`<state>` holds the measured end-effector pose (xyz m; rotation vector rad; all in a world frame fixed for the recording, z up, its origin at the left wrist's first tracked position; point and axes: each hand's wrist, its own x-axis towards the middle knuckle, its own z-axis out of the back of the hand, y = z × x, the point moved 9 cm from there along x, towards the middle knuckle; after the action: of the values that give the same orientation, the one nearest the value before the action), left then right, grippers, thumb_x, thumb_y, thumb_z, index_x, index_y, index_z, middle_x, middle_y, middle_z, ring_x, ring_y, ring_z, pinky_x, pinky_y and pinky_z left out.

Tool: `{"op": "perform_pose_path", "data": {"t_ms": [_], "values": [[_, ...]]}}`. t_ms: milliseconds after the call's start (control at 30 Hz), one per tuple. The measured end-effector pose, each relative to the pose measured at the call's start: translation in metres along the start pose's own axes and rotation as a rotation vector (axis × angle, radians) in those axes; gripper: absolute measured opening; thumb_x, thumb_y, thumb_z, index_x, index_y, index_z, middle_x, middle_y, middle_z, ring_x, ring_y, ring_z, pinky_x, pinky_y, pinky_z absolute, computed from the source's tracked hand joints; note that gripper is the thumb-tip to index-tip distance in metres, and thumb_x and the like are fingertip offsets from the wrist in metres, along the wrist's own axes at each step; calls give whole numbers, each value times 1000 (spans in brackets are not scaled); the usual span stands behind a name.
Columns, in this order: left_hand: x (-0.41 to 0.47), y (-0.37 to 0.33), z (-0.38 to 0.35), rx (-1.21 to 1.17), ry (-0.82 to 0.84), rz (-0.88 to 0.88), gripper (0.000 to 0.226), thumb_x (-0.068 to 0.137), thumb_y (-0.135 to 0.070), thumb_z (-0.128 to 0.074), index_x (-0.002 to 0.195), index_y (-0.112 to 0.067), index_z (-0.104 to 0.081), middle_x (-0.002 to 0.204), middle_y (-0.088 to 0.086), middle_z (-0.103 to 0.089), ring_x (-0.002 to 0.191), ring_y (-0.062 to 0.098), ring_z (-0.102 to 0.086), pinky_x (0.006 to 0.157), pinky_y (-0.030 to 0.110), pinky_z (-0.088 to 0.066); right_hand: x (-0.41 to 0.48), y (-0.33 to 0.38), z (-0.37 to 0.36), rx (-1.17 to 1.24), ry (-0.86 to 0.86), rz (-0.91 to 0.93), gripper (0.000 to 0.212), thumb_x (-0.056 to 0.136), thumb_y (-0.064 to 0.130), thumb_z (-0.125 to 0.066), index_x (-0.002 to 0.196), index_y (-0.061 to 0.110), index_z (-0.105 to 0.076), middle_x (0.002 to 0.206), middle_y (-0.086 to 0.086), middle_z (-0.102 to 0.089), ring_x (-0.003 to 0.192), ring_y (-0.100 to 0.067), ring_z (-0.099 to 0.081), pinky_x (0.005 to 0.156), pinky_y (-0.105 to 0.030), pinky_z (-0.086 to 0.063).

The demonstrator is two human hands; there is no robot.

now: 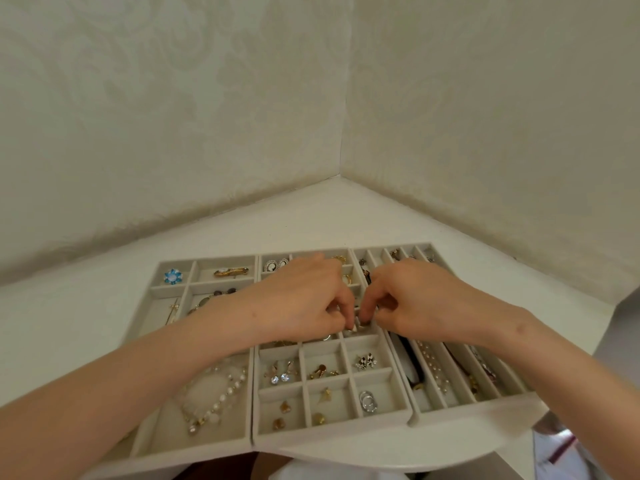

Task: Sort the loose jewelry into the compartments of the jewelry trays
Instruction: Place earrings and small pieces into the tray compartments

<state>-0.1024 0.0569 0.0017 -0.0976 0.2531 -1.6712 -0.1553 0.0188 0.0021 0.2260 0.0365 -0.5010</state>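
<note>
Both hands were down over the middle tray [329, 436], left hand [301, 303] and right hand [419, 303] almost knuckle to knuckle, fingers curled, tips crowding a small silvery piece [360, 328] in the compartment right beneath them; whether either had really pinched it, I couldn't tell. A pearl necklace [221, 396] lay in the left tray [194, 453], nearer the person than the left wrist
</note>
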Motion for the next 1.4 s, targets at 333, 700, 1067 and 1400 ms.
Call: {"op": "perform_pose_path", "data": {"t_ms": [333, 700, 1067, 1400], "values": [[-6, -1, 2, 16, -18, -24, 33, 89, -16, -46, 105, -33, -70, 96, -1, -47, 91, 10, -36, 78, 22, -29, 0, -5, -9, 179, 61, -77, 17, 86, 23, -61, 93, 27, -75, 64, 21, -59, 61, 2, -54, 63, -16, -41], [-15, 18, 11, -66, -73, 29, 25, 88, -20, -51, 98, -35, -69, 87, -12, -43, 93, 7, -37, 83, 26, -36, 4, 4, -4, -32, -1, -74, 11, 83, 29, -67, 91, 25, -74, 84, 9, -69, 79, -8, -60, 70, -24, -46], [-19, 21, 9, -109, -89, 29, 26, 89, -20, -50, 95, -37, -68, 89, -9, -47, 89, 5, -37, 76, 23, -33, 3, -3, -4, 107, -39, -115, 16, 77, 40, -73, 79, 24, -74, 70, 12, -63, 73, -6, -59, 68, -22, -43], [-24, 29, 12, -126, -107, 45, 25, 87, -18, -51, 90, -33, -70, 91, -7, -48, 94, 7, -38, 84, 26, -35, 7, -3, 3, 125, -58, -28, 8, 78, 29, -74, 79, 36, -71, 59, 11, -47, 56, -3, -45, 58, -21, -37]]}}
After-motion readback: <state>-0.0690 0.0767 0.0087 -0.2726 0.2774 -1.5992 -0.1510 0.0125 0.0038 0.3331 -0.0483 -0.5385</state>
